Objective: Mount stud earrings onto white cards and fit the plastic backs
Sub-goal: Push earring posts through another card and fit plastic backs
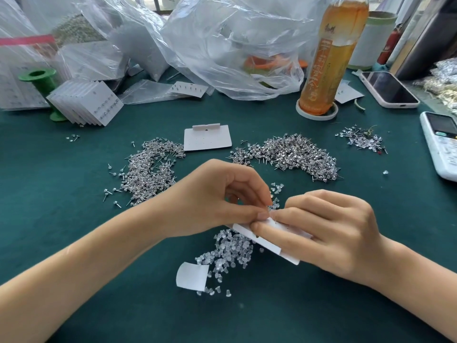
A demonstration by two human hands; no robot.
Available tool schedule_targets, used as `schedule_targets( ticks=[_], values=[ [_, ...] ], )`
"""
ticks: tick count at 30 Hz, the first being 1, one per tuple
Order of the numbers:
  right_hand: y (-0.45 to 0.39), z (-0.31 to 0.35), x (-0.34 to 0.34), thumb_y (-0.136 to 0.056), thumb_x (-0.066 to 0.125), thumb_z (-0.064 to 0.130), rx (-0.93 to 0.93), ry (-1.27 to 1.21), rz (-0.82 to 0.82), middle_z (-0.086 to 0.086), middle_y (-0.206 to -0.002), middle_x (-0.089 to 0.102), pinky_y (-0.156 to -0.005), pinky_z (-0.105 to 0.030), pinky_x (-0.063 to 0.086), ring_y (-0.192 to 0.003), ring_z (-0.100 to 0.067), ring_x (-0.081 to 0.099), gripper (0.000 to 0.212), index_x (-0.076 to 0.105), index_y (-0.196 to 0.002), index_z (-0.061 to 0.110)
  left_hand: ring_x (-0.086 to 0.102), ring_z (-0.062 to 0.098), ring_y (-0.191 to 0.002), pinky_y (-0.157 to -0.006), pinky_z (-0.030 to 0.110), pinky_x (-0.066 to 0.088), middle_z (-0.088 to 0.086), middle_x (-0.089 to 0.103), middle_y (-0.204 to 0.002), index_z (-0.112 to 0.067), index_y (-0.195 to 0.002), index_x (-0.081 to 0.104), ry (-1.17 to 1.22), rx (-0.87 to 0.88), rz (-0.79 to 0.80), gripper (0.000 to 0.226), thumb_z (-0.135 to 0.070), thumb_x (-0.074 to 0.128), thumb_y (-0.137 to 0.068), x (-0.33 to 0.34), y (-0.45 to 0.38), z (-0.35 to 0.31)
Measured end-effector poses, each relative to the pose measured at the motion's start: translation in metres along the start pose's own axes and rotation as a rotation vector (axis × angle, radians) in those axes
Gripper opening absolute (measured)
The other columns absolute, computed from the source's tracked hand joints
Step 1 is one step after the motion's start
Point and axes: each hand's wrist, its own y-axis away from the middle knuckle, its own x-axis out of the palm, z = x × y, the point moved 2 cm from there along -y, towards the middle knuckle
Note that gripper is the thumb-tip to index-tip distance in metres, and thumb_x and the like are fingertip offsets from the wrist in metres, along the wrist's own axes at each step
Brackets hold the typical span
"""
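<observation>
My right hand (326, 233) holds a white card (268, 243) tilted above the green table, fingers curled over its top face. My left hand (217, 199) pinches something tiny at the card's upper edge; whether it is a stud or a back I cannot tell. Under the hands lies a heap of clear plastic backs (230, 251) beside a curled white paper scrap (191, 276). Two piles of silver stud earrings sit beyond, the left pile (150, 169) and the right pile (291, 154). An empty white card (207, 138) lies between them.
A stack of filled cards (86, 102) leans by a green spool (40, 79) at the back left. Plastic bags (222, 40) crowd the back. An orange drink bottle (331, 58), a phone (389, 89) and a white remote (442, 144) stand right. A small stud pile (363, 139) lies near the remote.
</observation>
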Motion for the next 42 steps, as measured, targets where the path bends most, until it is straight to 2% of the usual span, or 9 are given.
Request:
schedule_targets(
  ticks=[4,8,11,14,16,21,34,40,42],
  values=[
    [-0.001,0.002,-0.001,-0.082,0.068,0.009,-0.016,0.022,-0.017,0.001,-0.061,0.063,-0.053,-0.028,0.051,-0.055,-0.020,0.059,0.014,0.077,-0.083,0.020,0.067,0.024,-0.076,-0.071,0.041,0.055,0.006,0.071,-0.081,-0.008,-0.086,0.068,-0.010,-0.015,0.067,0.013,-0.003,0.075,-0.076,-0.002,-0.003,-0.004],
    [-0.002,0.004,0.000,-0.079,0.070,0.012,-0.024,0.050,-0.008,0.002,-0.063,0.065,-0.054,-0.028,0.049,-0.057,-0.020,0.059,0.012,0.077,-0.082,0.021,0.064,0.010,-0.072,-0.070,0.023,0.053,0.002,0.068,-0.076,-0.006,-0.083,0.065,0.016,-0.041,0.148,0.015,0.004,0.074,-0.075,-0.004,-0.006,-0.004],
    [-0.002,0.000,0.000,-0.081,0.071,0.011,0.010,0.027,-0.015,0.002,-0.066,0.067,-0.056,-0.028,0.048,-0.060,-0.020,0.058,0.012,0.077,-0.086,0.021,0.065,0.015,-0.077,-0.072,0.028,0.053,0.004,0.069,-0.080,-0.007,-0.089,0.065,0.056,-0.036,0.140,0.016,0.001,0.072,-0.077,-0.003,-0.006,-0.004],
    [-0.001,-0.014,-0.002,-0.085,0.067,0.007,0.274,-0.149,-0.097,-0.002,-0.073,0.071,-0.058,-0.032,0.047,-0.064,-0.024,0.054,0.018,0.072,-0.099,0.018,0.066,0.013,-0.082,-0.078,0.026,0.055,0.007,0.072,-0.089,-0.008,-0.094,0.066,0.207,0.021,-0.188,0.021,-0.014,0.070,-0.074,-0.016,-0.008,0.000],
    [0.003,-0.024,-0.004,-0.086,0.069,0.012,0.559,-0.272,-0.184,-0.005,-0.071,0.069,-0.060,-0.028,0.045,-0.067,-0.022,0.051,0.012,0.069,-0.098,0.013,0.065,0.007,-0.079,-0.078,0.022,0.053,0.004,0.072,-0.087,-0.009,-0.091,0.066,0.071,0.084,-0.367,0.015,-0.013,0.071,-0.077,-0.026,-0.008,0.003],
    [0.013,-0.034,0.000,-0.079,0.069,0.022,1.022,-0.515,-0.299,-0.009,-0.076,0.061,-0.063,-0.009,0.040,-0.071,0.002,0.052,0.009,0.068,-0.088,0.020,0.059,-0.005,-0.071,-0.066,0.010,0.042,-0.015,0.069,-0.078,-0.023,-0.083,0.071,-0.381,0.022,-0.186,0.009,-0.014,0.072,-0.081,-0.022,-0.004,0.015],
    [0.011,-0.033,0.001,-0.078,0.069,0.021,0.960,-0.547,-0.251,0.024,-0.075,0.060,-0.063,-0.003,0.038,-0.071,0.002,0.054,0.021,0.063,-0.088,0.038,0.062,0.001,-0.079,-0.072,0.004,0.037,-0.015,0.065,-0.082,-0.028,-0.082,0.073,-0.500,0.035,0.077,0.006,-0.022,0.075,-0.080,-0.021,0.002,0.015],
    [0.011,-0.032,0.000,-0.079,0.068,0.027,0.944,-0.571,-0.242,0.028,-0.078,0.061,-0.062,-0.007,0.040,-0.072,-0.006,0.054,0.016,0.065,-0.090,0.038,0.061,0.004,-0.081,-0.073,0.006,0.039,-0.014,0.063,-0.085,-0.025,-0.083,0.072,-0.510,0.048,0.089,0.008,-0.018,0.073,-0.081,-0.016,0.001,0.015],
    [0.011,-0.032,0.001,-0.080,0.069,0.028,0.929,-0.563,-0.232,0.018,-0.076,0.062,-0.061,-0.007,0.040,-0.071,-0.005,0.054,0.007,0.072,-0.084,0.024,0.060,0.002,-0.081,-0.072,0.005,0.037,-0.015,0.062,-0.085,-0.026,-0.084,0.070,-0.523,0.045,0.089,0.009,-0.017,0.071,-0.082,-0.015,0.002,0.016]
  ],
)
